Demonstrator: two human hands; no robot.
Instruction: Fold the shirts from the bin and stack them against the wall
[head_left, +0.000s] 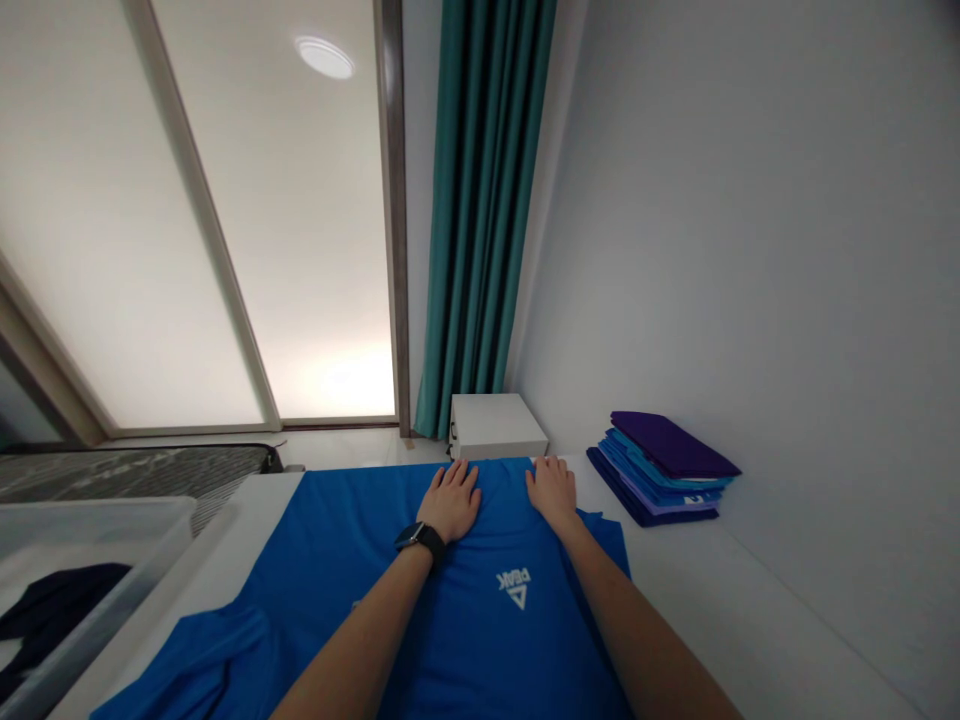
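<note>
A blue T-shirt (480,640) with a white PEAK logo lies spread over the white table, one sleeve bunched at the lower left. My left hand (451,500), with a black watch (421,538) on its wrist, rests flat on the shirt near its far edge, fingers spread. To the right, my right hand (553,490) lies on the shirt's far right edge, its fingers stretched forward and slightly bent over the fabric. Neither hand visibly grips anything. The shirt's near end runs out of view beneath my forearms.
A stack of folded clothes (664,470), purple on top, sits at the right by the wall. At the left stands a white bin (142,590) with dark clothing (56,610) inside. Beyond the white table (720,610) are a small white cabinet (499,425) and a green curtain (484,220).
</note>
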